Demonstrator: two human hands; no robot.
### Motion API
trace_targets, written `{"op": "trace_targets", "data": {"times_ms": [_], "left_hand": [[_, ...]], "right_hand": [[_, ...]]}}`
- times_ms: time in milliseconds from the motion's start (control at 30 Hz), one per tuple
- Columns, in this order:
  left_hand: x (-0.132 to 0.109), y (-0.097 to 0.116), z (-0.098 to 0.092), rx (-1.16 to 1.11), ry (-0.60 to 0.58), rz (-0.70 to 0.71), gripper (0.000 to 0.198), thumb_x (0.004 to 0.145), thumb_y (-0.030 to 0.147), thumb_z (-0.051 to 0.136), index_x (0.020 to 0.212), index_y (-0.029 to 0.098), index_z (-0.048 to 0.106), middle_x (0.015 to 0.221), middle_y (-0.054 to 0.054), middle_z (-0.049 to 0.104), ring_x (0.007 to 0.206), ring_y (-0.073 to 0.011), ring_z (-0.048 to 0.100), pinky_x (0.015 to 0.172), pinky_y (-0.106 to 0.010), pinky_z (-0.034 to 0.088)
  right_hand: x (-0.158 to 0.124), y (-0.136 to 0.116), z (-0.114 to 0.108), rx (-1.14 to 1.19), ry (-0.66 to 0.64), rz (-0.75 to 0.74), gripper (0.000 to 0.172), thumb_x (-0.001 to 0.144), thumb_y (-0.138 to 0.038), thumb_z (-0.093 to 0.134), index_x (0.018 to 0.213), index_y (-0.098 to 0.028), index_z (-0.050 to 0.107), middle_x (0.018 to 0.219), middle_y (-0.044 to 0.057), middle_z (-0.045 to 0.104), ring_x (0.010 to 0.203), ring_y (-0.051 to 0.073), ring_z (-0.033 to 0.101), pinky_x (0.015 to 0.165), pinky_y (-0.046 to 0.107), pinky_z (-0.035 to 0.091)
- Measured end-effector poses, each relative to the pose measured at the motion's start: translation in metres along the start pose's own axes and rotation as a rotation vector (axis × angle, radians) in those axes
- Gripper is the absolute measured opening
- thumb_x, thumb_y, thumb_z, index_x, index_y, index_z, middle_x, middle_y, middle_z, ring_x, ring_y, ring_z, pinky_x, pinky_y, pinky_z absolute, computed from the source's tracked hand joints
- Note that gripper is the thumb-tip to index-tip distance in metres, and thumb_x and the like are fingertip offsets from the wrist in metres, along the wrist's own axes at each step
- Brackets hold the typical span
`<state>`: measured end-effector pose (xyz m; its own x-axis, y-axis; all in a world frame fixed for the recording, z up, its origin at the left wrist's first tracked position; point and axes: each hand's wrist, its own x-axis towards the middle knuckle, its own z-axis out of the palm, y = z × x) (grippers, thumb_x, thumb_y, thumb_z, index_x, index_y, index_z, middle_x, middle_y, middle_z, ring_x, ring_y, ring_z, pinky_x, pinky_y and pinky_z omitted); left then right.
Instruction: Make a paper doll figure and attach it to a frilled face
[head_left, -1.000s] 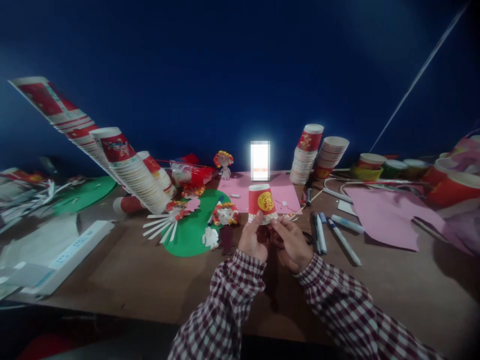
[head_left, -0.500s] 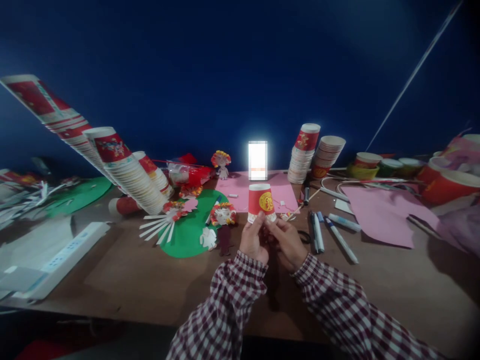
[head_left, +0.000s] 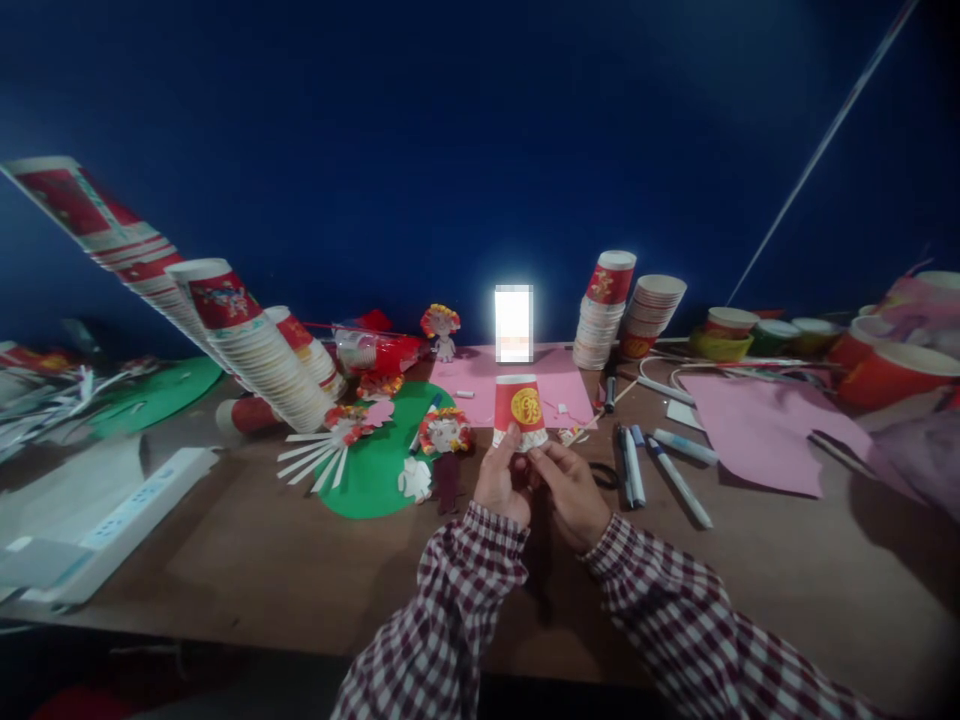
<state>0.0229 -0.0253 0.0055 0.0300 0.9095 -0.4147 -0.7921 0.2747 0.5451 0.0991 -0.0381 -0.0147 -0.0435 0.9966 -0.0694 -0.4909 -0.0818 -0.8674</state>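
Observation:
A red paper cup (head_left: 512,400) with a round gold emblem and a pale patterned lower band is held up in front of me, its narrower end on top. My left hand (head_left: 504,482) grips it from below, thumb pressed against its front. At the cup's lower right edge, the fingers of my right hand (head_left: 571,492) are pinched together on it. Fingers behind and beneath the cup are hidden. Just left of my hands lie a paper flower-like cutout (head_left: 446,432), a dark paper piece (head_left: 447,484) and a white cutout (head_left: 415,481).
Leaning stacks of paper cups (head_left: 251,345) stand at left, with more cup stacks (head_left: 598,325) at back right. Markers (head_left: 679,482) and black scissor-like loops (head_left: 604,475) lie right of my hands. Pink paper (head_left: 757,440), green paper (head_left: 360,490) and a power strip (head_left: 142,515) occupy the table.
The cup has dropped slightly and its emblem has turned. My right fingers have shifted along its lower edge; both hands stay on it.

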Motion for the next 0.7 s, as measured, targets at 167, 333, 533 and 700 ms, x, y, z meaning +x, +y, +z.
{"op": "trace_targets", "data": {"times_ms": [167,333,533,700], "left_hand": [[-0.0005,0.0029,-0.0017,0.018,0.006,0.006,0.031,0.063,0.034,0.078,0.072,0.014,0.056,0.048,0.005,0.050,0.037,-0.0058,0.043,0.035,-0.018,0.029],[-0.0022,-0.0024,-0.0007,0.006,-0.016,0.051,0.034,0.057,0.030,0.081,0.074,0.015,0.056,0.053,0.006,0.053,0.041,-0.0060,0.046,0.038,-0.018,0.033],[0.0002,-0.0022,-0.0021,0.018,-0.002,0.022,0.035,0.057,0.033,0.081,0.072,0.015,0.055,0.047,0.007,0.048,0.037,-0.0048,0.041,0.037,-0.018,0.033],[-0.0011,0.0020,-0.0031,0.050,0.028,-0.003,0.037,0.059,0.038,0.080,0.073,0.015,0.054,0.047,0.008,0.046,0.037,-0.0047,0.042,0.036,-0.017,0.030]], "right_hand": [[-0.0014,-0.0037,0.0028,0.039,0.002,0.080,0.023,0.070,-0.041,0.070,0.071,-0.018,0.066,0.057,-0.001,0.059,0.046,0.008,0.043,0.040,0.019,0.028],[0.0001,-0.0040,0.0015,0.052,0.058,0.111,0.032,0.065,-0.045,0.073,0.062,-0.017,0.060,0.052,-0.004,0.053,0.040,0.005,0.036,0.036,0.018,0.020],[-0.0028,-0.0041,0.0032,0.042,0.059,0.101,0.032,0.061,-0.044,0.077,0.058,-0.016,0.059,0.045,-0.007,0.046,0.040,0.004,0.031,0.038,0.018,0.017],[-0.0046,-0.0022,0.0053,0.053,0.029,0.114,0.030,0.063,-0.042,0.074,0.060,-0.017,0.059,0.048,-0.005,0.050,0.041,0.005,0.034,0.038,0.019,0.019]]}}
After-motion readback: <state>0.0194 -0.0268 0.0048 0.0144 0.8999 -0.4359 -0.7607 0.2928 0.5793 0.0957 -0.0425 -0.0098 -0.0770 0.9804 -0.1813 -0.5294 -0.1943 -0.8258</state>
